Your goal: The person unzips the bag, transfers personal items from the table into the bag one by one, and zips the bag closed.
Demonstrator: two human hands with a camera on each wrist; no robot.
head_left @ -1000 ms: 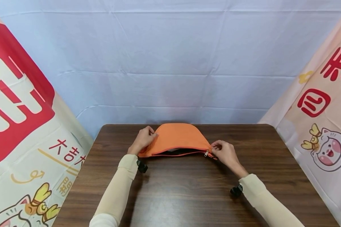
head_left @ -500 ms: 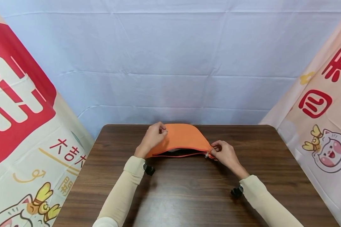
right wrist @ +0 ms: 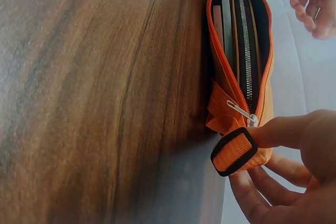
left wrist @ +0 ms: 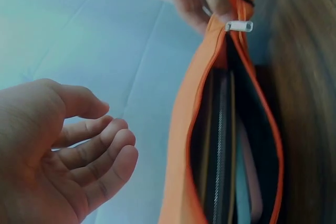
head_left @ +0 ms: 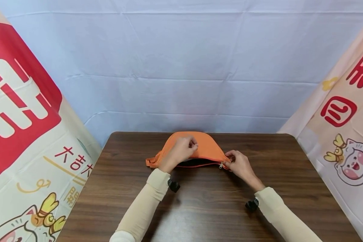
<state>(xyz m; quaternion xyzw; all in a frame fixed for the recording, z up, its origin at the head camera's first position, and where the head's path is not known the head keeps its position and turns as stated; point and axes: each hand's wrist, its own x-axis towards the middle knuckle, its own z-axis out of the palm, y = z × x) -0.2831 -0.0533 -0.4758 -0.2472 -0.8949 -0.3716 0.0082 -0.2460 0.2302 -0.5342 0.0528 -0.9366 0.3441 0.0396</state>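
An orange half-moon shoulder bag (head_left: 210, 144) lies on its back on the table, its zipped mouth gaping toward me. My right hand (head_left: 240, 164) pinches the bag's right end, thumb beside the zipper pull (right wrist: 242, 110) and near the strap with its black slider (right wrist: 234, 152). Above the bag's front hovers my left hand (head_left: 183, 149), fingers loosely bent around nothing; it covers part of the bag in the head view. Inside the mouth stand a dark pouch with a metal zipper (right wrist: 244, 40), a pale green flat item (right wrist: 227, 30) and a pink one (right wrist: 218, 24).
A dark wooden table (head_left: 205, 208) carries the bag close to its far edge. Behind it hangs a pale blue cloth (head_left: 181, 67), with printed cloths at the left (head_left: 24, 111) and right (head_left: 338, 141). A strap loop (head_left: 151, 162) sticks out at the bag's left end.
My left hand has let go of the bag's left side and moved right, over the bag's middle. The right hand keeps its pinch on the right end.
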